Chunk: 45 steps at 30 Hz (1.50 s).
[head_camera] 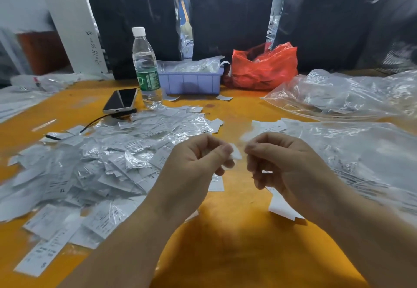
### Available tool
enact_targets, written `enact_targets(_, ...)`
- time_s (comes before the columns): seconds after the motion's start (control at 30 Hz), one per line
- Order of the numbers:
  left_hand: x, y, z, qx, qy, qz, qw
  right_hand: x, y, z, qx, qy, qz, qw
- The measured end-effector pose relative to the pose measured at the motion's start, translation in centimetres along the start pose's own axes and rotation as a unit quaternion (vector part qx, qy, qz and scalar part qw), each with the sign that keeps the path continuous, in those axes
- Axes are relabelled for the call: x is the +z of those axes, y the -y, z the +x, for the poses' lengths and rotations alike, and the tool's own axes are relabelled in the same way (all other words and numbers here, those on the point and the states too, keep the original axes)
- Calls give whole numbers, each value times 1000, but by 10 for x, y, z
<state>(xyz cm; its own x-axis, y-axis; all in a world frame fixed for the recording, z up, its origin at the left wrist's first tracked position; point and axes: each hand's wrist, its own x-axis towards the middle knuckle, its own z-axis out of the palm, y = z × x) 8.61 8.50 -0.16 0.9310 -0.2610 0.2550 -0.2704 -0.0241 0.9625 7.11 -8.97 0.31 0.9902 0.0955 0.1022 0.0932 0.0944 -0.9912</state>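
Observation:
Both hands hover over the orange table (237, 231) near its middle. My left hand (194, 163) has its fingers curled and pinches a small white label in a clear sleeve (235, 153) between thumb and forefinger. My right hand (277, 163) faces it, fingers curled, its fingertips close to the same small piece; blur hides whether they touch it. A large heap of white labels in clear sleeves (101, 163) lies to the left of my hands. A single white label (282, 206) lies under my right wrist.
A water bottle (146, 66), a phone (120, 100) on a cable, a lilac plastic bin (191, 82) and a red plastic bag (264, 66) stand at the back. Clear plastic bags (349, 98) cover the right side. Dark bagged garments hang behind.

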Motion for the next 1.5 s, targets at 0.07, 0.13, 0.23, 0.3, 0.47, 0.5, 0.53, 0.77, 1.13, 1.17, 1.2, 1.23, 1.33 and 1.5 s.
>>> enact_targets(0.07, 0, -1, -1, 7, 8, 10, 1000, 1, 2, -1, 9, 45, 8, 999)
enact_targets(0.13, -1, -2, -1, 11, 19, 18, 1000, 2, 2, -3, 12, 68, -16, 998)
enact_targets(0.23, -1, -3, -2, 12, 20, 12, 1000, 5, 1, -3, 6, 41, -15, 999)
enact_targets(0.3, -1, -3, -2, 10, 8, 5, 1000, 6, 1, -1, 12, 9, 24, 1000)
enact_targets(0.47, -2, -2, -1, 20, -33, 10, 999, 4, 2, 2, 36, -56, 87, 994)
enact_targets(0.5, -2, -2, -1, 19, -33, 8, 999, 4, 2, 2, 41, -65, 95, 992)
enact_targets(0.53, -2, -1, -1, 19, -32, 7, 999, 4, 2, 2, 46, -73, 102, 991)
enact_targets(0.77, 0, -1, -1, 5, -4, 5, 1000, 2, 2, 3, 56, -87, 176, 979)
enact_targets(1.13, 8, -1, -3, -22, 44, -12, 999, 2, 3, 1, 50, -57, 180, 981)
enact_targets(1.17, 9, -1, -3, -24, 45, -7, 999, 2, 3, 1, 50, -58, 179, 981)
enact_targets(1.2, 9, 0, -3, -29, 44, -4, 999, 2, 3, 1, 50, -58, 178, 981)
enact_targets(1.23, 9, 0, -3, -33, 43, -2, 999, 3, 3, 1, 50, -57, 177, 981)
enact_targets(1.33, 10, 0, -4, -42, 35, 20, 998, 3, 3, 0, 50, -55, 172, 982)
enact_targets(1.5, 12, -4, -2, -47, -51, 48, 996, 5, 3, 0, 49, -57, 163, 984)
